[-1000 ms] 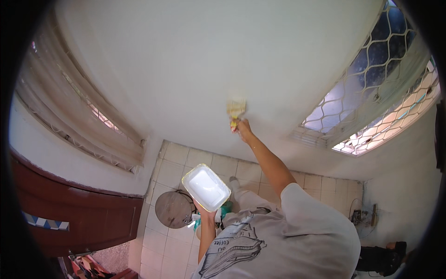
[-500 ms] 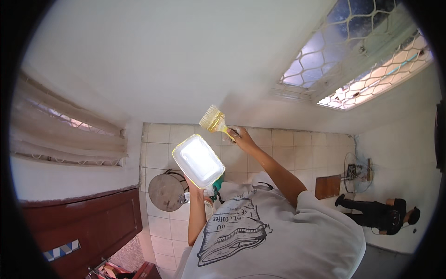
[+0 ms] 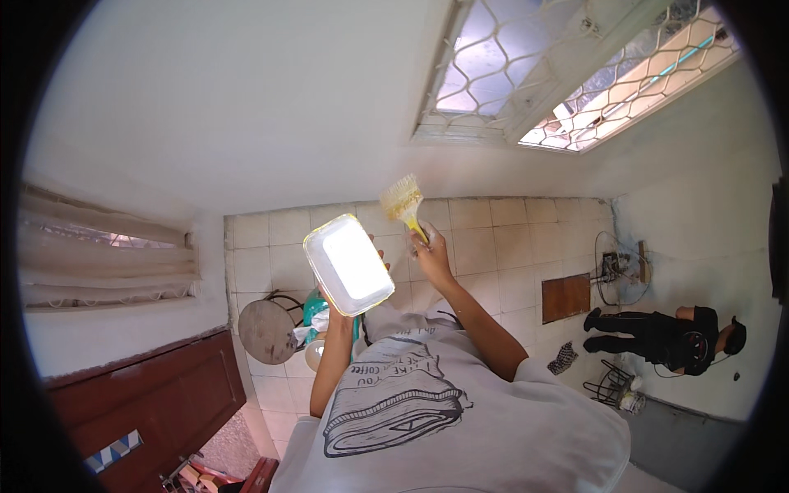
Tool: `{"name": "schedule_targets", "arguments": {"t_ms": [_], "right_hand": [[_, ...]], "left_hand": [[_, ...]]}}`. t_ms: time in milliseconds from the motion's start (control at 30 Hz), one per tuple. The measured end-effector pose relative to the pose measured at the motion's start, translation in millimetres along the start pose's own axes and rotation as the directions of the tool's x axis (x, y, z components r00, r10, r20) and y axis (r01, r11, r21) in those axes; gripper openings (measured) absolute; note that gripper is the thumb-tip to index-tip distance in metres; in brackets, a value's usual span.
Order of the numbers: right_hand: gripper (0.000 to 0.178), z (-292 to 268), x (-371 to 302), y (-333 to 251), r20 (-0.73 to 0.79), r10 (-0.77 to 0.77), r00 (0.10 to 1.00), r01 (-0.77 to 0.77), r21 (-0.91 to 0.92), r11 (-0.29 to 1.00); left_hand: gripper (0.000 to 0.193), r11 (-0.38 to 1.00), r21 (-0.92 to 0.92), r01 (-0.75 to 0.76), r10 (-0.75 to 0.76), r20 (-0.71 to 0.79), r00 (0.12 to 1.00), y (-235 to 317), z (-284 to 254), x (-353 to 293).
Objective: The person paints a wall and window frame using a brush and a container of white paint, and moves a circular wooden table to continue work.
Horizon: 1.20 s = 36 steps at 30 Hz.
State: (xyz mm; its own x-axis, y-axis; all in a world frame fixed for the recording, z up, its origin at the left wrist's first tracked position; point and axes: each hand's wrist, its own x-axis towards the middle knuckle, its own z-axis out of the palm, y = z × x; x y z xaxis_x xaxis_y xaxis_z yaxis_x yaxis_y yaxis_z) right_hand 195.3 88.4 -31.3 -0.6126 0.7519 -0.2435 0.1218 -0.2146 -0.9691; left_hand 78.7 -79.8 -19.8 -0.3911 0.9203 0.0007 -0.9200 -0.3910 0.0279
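Note:
My right hand [image 3: 431,253] grips a wide paintbrush [image 3: 403,200] by its yellow handle. The brush's pale bristles point up and away from me, and yellowish paint coats its head. In my left hand [image 3: 334,315] is a shallow white rectangular tub [image 3: 316,244] with yellow smears along its rim. My fingers curl around its far side, and most of that hand is hidden underneath. Bright white fills the tub's inside, too glaring to make out any contents. Brush and tub are a short gap apart, and the brush is also apart from the white wall [image 3: 271,99].
At upper right is a window with a wavy metal grille [image 3: 493,66]. A round stool [image 3: 267,331] stands on the tiled floor at left, near a green bag [image 3: 315,312]. A red-brown door [image 3: 148,394] is lower left. Another person in black [image 3: 690,337] stands at right, near a brown board [image 3: 565,299].
The view has shifted, so the window and stool sit farther left. My right hand has drawn nearer to me, and the brush has tilted more upright. Both hands keep their holds.

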Motion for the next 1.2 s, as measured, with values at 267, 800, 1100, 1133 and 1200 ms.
{"name": "schedule_targets", "arguments": {"t_ms": [267, 800, 1100, 1133, 1200], "right_hand": [[0.036, -88.7, -45.5, -15.2, -0.137, -0.04, 0.99, 0.067, 0.202, 0.977], [0.03, -336.3, -162.9, -36.5, -0.456, -0.213, 0.864, 0.35, 0.241, 0.905], [0.04, -367.0, -185.3, -87.5, -0.453, -0.318, 0.833, 0.438, 0.189, 0.879], [0.041, -363.8, -187.2, -92.7, -0.443, -0.338, 0.83, 0.452, 0.181, 0.873], [0.034, -354.5, -191.1, -101.8, -0.407, -0.344, 0.846, 0.446, 0.189, 0.875]], "left_hand": [[0.066, 0.995, -0.037, -0.097, 0.084, -0.261, 0.962, -104.4, -18.8, -11.6], [0.048, 0.988, 0.119, 0.098, -0.034, -0.453, 0.891, -297.6, -49.4, -51.9], [0.049, 0.955, 0.151, 0.256, -0.181, -0.387, 0.904, -333.7, -41.0, -24.7], [0.05, 0.952, 0.152, 0.267, -0.192, -0.383, 0.903, -336.9, -40.1, -21.9], [0.05, 0.946, 0.157, 0.283, -0.209, -0.374, 0.904, -341.2, -39.1, -15.4]]}}
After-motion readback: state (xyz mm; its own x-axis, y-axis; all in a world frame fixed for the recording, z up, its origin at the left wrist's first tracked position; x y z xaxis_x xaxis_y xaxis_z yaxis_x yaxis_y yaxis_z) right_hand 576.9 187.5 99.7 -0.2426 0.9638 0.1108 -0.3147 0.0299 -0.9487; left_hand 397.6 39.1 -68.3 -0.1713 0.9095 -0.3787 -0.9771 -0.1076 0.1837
